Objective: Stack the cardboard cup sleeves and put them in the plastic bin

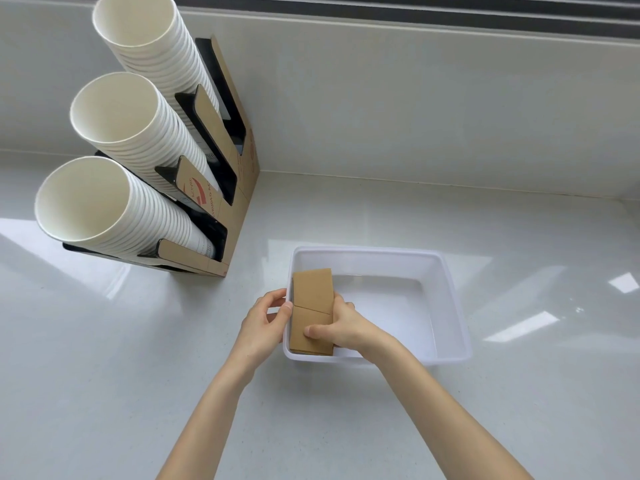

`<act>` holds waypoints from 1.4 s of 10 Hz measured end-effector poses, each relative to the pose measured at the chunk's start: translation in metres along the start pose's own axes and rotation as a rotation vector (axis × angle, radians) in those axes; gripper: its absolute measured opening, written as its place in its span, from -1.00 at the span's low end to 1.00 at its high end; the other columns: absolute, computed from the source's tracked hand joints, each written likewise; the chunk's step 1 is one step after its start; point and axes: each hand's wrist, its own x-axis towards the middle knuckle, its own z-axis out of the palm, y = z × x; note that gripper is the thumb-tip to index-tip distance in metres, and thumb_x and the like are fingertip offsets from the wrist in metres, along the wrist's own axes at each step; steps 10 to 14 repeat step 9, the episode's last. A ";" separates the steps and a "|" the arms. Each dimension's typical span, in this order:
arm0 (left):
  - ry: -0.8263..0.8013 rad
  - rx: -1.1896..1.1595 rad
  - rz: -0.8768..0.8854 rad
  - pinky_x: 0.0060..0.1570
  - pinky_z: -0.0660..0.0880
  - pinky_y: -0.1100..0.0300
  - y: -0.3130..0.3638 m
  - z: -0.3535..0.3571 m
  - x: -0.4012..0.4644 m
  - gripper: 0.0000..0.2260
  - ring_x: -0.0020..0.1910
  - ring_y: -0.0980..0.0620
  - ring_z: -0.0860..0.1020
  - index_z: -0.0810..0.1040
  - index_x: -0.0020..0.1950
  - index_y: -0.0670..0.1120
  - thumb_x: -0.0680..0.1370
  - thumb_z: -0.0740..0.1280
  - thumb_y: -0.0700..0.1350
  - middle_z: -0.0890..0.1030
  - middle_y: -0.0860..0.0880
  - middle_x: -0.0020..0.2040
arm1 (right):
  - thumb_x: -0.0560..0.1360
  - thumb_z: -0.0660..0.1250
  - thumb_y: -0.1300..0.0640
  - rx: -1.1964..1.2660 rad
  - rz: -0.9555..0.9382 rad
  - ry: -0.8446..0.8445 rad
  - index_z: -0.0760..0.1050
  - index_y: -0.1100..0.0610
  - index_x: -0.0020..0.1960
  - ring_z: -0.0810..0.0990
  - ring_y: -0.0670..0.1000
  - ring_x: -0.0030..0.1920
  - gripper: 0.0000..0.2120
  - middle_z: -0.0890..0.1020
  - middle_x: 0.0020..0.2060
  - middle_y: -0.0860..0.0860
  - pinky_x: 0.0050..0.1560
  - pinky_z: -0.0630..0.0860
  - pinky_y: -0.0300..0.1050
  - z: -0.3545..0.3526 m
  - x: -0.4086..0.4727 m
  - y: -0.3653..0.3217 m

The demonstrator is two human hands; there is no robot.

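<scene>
A stack of flat brown cardboard cup sleeves (312,299) sits at the left end of the white plastic bin (453,306), against its left wall. My right hand (341,327) is inside the bin, thumb on top of the stack and fingers along its right side. Outside the bin's left wall is my left hand (265,320), its thumb pressing the stack's left edge over the rim. The underside of the stack is hidden, so I cannot tell whether it rests on the bin floor.
A cardboard and black cup dispenser (239,161) stands at the back left with three slanted stacks of white paper cups (114,129). The pale counter (519,410) meets a low wall ledge behind the bin.
</scene>
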 end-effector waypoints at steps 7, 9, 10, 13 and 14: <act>-0.005 0.395 0.137 0.34 0.24 0.04 0.031 -0.001 0.003 -0.51 0.42 -0.08 0.24 0.13 0.44 -0.11 0.54 0.17 -0.06 0.23 -0.12 0.47 | 0.46 0.30 -0.05 -0.224 -0.074 0.064 -0.04 0.07 0.49 0.19 0.05 0.46 -0.25 0.17 0.49 0.05 0.37 0.20 -0.11 -0.028 -0.019 -0.003; -0.044 0.782 0.251 0.45 0.04 -0.13 0.071 -0.004 0.005 -0.45 0.49 -0.06 0.07 0.02 0.47 -0.09 0.54 0.13 0.04 0.10 -0.09 0.52 | 0.47 0.27 -0.08 -0.528 -0.095 0.197 -0.04 0.06 0.49 0.09 0.09 0.49 -0.26 0.12 0.50 0.04 0.43 0.17 0.17 -0.053 -0.043 -0.022; -0.044 0.782 0.251 0.45 0.04 -0.13 0.071 -0.004 0.005 -0.45 0.49 -0.06 0.07 0.02 0.47 -0.09 0.54 0.13 0.04 0.10 -0.09 0.52 | 0.47 0.27 -0.08 -0.528 -0.095 0.197 -0.04 0.06 0.49 0.09 0.09 0.49 -0.26 0.12 0.50 0.04 0.43 0.17 0.17 -0.053 -0.043 -0.022; -0.044 0.782 0.251 0.45 0.04 -0.13 0.071 -0.004 0.005 -0.45 0.49 -0.06 0.07 0.02 0.47 -0.09 0.54 0.13 0.04 0.10 -0.09 0.52 | 0.47 0.27 -0.08 -0.528 -0.095 0.197 -0.04 0.06 0.49 0.09 0.09 0.49 -0.26 0.12 0.50 0.04 0.43 0.17 0.17 -0.053 -0.043 -0.022; -0.044 0.782 0.251 0.45 0.04 -0.13 0.071 -0.004 0.005 -0.45 0.49 -0.06 0.07 0.02 0.47 -0.09 0.54 0.13 0.04 0.10 -0.09 0.52 | 0.47 0.27 -0.08 -0.528 -0.095 0.197 -0.04 0.06 0.49 0.09 0.09 0.49 -0.26 0.12 0.50 0.04 0.43 0.17 0.17 -0.053 -0.043 -0.022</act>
